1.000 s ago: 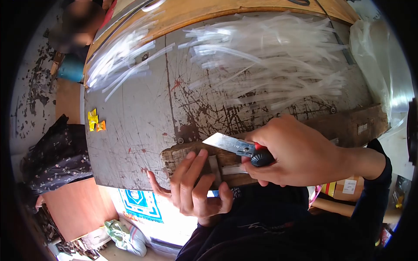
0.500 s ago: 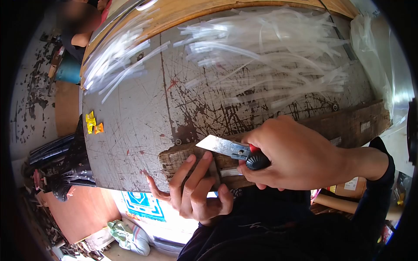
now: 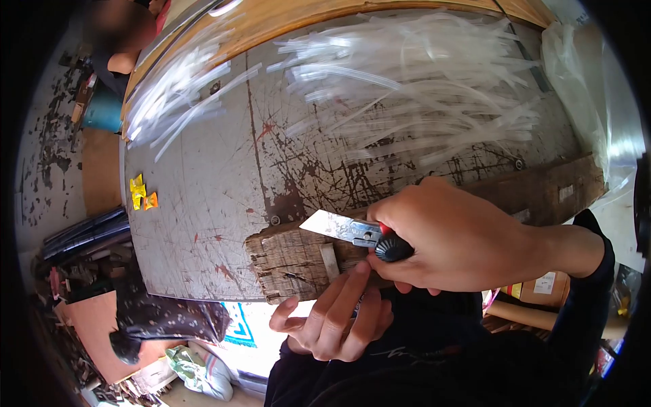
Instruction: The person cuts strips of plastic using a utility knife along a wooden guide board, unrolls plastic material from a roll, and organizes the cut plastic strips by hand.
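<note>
Right hand [image 3: 454, 237] clamped on a utility knife [image 3: 357, 233], its blade pointing left above a wooden board [image 3: 288, 261], as seen from the head camera. The board's long axis follows the near edge of the tabletop [image 3: 190, 203]. Just beside, the left hand [image 3: 339, 319] bends its fingers nearer the board's left end; whether it grips anything cannot be told. Clear plastic strips [image 3: 420, 68] lie beyond both hands, toward the far edge.

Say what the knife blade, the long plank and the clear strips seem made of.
Knife blade: likely steel, smooth, reflecting light brightly. Long plank: wood, rough and apparently unvarnished, with grain and cracks. Clear strips: probably plastic, glossy; they gleam and the tabletop shows through.
</note>
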Motion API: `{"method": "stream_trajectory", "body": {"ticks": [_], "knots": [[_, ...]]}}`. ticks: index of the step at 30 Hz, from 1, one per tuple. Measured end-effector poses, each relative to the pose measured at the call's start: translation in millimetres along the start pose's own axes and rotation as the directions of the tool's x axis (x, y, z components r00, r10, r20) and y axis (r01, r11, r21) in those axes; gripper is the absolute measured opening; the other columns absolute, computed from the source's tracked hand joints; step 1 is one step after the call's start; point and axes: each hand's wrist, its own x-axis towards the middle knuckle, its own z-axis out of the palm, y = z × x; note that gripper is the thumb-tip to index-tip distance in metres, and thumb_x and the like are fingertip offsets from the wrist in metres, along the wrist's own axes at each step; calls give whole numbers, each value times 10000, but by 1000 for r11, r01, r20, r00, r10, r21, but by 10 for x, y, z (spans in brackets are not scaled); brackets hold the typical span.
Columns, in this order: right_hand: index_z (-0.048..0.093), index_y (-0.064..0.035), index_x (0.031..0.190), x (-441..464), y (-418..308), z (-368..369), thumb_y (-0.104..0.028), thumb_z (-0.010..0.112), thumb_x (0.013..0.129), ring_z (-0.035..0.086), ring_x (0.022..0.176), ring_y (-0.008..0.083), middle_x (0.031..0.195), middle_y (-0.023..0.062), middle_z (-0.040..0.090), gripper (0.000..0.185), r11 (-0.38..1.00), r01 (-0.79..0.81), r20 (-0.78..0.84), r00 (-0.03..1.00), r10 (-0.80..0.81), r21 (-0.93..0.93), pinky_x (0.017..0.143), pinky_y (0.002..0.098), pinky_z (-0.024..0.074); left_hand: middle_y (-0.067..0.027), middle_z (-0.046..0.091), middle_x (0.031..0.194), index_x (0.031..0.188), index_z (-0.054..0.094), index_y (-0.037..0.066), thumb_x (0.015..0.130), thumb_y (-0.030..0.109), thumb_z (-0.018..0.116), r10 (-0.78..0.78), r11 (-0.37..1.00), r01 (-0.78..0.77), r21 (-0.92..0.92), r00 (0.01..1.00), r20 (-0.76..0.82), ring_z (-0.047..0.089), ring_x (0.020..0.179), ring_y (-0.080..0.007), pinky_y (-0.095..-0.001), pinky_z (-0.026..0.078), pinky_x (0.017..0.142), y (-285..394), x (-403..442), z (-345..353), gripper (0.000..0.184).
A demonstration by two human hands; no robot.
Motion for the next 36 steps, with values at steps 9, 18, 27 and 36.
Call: {"method": "stream_trajectory", "body": {"ticks": [9,18,27,36], "knots": [[499,47,754,-136,-105,-127,-178,617,799,576,440,180,542,104,557,259,966,-201,23,980,200,165,416,296,439,4,670,750,745,624,136,850,410,475,297,846,-391,361,910,290,560,546,-26,-341,297,831,42,251,-120,329],[599,-20,750,-1527,631,-892,-94,730,695,519,415,50,593,53,618,161,902,-393,-114,903,415,177,330,164,340,-41,650,779,1044,642,309,865,537,374,305,760,-495,421,844,441,482,495,-29,-310,290,776,172,363,-131,395],[566,-34,692,-2082,904,-1100,-64,751,647,472,400,43,528,18,558,192,793,-563,-362,706,608,233,315,181,293,-85,621,800,1126,598,311,793,517,551,343,668,-606,432,766,544,459,482,-85,-277,356,768,210,451,-130,394],[561,-21,641,-2042,958,-1073,-103,769,660,481,420,55,506,10,534,224,805,-550,-422,690,588,223,372,194,337,-121,622,1010,1222,510,346,830,44,519,333,589,-654,474,732,595,460,525,-80,-226,396,722,256,432,-180,495]]}}
